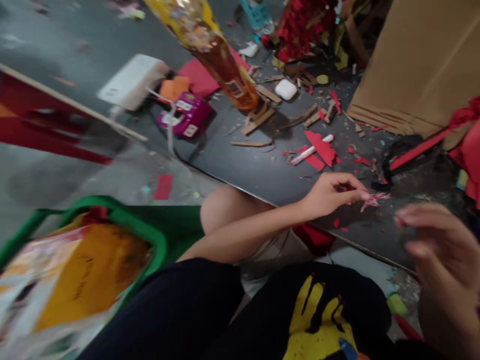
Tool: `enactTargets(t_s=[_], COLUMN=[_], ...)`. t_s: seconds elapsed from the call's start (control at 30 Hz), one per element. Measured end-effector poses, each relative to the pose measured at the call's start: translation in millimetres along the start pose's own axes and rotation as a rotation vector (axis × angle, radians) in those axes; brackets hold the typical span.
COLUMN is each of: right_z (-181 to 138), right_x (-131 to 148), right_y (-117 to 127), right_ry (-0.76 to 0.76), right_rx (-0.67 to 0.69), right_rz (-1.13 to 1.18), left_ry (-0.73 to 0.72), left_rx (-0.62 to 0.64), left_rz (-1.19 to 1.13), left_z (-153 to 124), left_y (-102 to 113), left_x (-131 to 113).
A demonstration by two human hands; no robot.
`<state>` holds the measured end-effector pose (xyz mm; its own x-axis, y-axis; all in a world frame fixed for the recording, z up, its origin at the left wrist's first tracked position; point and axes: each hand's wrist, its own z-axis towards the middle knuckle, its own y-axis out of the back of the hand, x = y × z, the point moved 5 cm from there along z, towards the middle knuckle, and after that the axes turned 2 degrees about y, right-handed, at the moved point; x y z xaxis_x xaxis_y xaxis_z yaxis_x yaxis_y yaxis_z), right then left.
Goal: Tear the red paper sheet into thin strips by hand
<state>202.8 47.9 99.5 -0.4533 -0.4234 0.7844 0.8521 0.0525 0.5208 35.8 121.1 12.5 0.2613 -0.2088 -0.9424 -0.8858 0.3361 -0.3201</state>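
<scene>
My left hand (332,192) reaches out over the dark mat (262,175) and pinches a small shredded red-and-white scrap of paper (373,200) between thumb and fingertips. My right hand (442,255) hovers close to the camera at the lower right, blurred, fingers loosely curled with nothing visible in them. A white marker with a red cap (311,150) lies on red paper cut-outs (320,147) just beyond my left hand.
Cardboard strips (258,120) and red scraps litter the mat. A tall orange-yellow bottle (217,55), a purple tape box (185,117), a white box (131,80), red flowers (303,27) and a cardboard sheet (423,65) stand behind. A green basket (123,220) holds packages at the lower left.
</scene>
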Motion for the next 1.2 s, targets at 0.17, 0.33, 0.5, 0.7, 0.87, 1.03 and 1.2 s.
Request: enactTargets(t_s=[0.17,0.33,0.5,0.7,0.87,1.03,1.2], right_z=[45.5,49.8,48.0,44.6,43.9,42.9,41.1], right_x=[-24.1,-44.2,-63.4,-67.3,-65.4,-65.4,-64.0], right_y=[-28.6,-31.8,-35.7,-35.3,-34.3,-31.9,-28.5], right_ry=[0.071,-0.067,-0.249,-0.273,-0.272,-0.268,-0.193], right_rx=[0.062,0.178,0.179,0.162,0.170,0.120,0.042], right_rz=[-0.217,-0.028,0.272,0.303,0.274,0.260,0.134], left_ry=[0.057,0.157,0.183,0.140,0.128,0.015,-0.062], left_rx=[0.016,-0.037,-0.061,-0.025,-0.039,-0.038,-0.143], left_rz=[-0.063,-0.091,-0.084,-0.041,-0.039,0.011,0.118], left_z=[-3.2,-1.3,-0.6,-1.4,-2.7,-5.4,-7.5], left_y=[-3.6,-3.8,-0.9,-2.1,-3.0,-1.8,2.7], left_x=[-4.9,-3.6,3.7,2.1,-4.2,-9.8,-9.6])
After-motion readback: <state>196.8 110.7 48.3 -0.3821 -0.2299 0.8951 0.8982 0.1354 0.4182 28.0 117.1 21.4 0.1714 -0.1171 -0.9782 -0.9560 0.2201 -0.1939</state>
